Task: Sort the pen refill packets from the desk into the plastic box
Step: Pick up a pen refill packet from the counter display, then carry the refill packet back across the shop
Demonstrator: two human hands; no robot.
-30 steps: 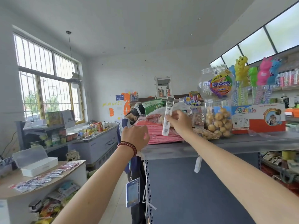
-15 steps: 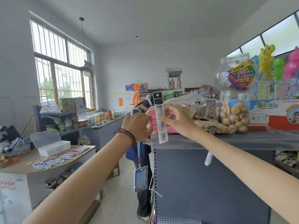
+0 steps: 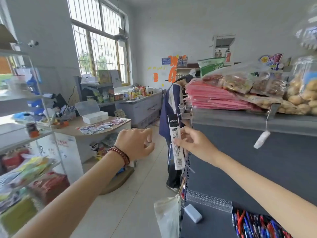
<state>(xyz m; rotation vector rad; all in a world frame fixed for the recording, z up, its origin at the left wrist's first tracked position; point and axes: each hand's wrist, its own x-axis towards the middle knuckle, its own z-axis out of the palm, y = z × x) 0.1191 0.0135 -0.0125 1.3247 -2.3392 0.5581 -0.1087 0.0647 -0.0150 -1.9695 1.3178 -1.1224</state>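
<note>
The pen refill packet [image 3: 174, 129], a long narrow sleeve with a black top and white printed body, stands nearly upright, pinched at its middle between the thumb and fingertips of the right hand [image 3: 195, 145]; its ends stick out above and below the fingers. Just left of that hand, apart from the packet, the left hand [image 3: 135, 145] hangs in the air with fingers loosely curled and nothing in them (a dark red bead bracelet [image 3: 120, 154] circles its wrist). Beyond the left hand and further left, more refill packets [image 3: 103, 126] lie fanned in a row on the curved desk [image 3: 75, 130], and just behind them sits the white plastic box [image 3: 95, 116] with its clear lid tipped up. Directly behind the held packet stands another person in a blue and white jacket [image 3: 171, 103]. To the right of the right hand rises a dark grey shelf unit [image 3: 257, 152]; on its top, above the hand, lies a stack of pink packs [image 3: 214, 97] and bagged snacks [image 3: 238, 83].
</note>
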